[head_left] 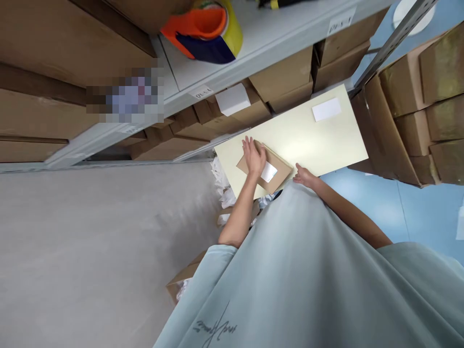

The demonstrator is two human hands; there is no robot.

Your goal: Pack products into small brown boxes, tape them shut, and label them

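A small flat cardboard box [281, 182] with a white label [268, 172] lies at an angle on a cream-coloured board or tabletop [308, 135]. My left hand [254, 157] rests flat on the box beside the label, its fingers stretched out. Near the board's front edge, just right of the box, is my right hand [305, 177]. Its fingers are loosely bent and apart, and nothing shows between them. A separate white slip of paper [326, 109] lies toward the board's far right end.
Shelving [290, 41] with cardboard boxes [282, 72] stands behind the board. An orange, blue and yellow tape dispenser [206, 34] sits on the upper shelf. More boxes [406, 116] are stacked at right. Crumpled white paper [221, 181] and an open carton [184, 278] are at left.
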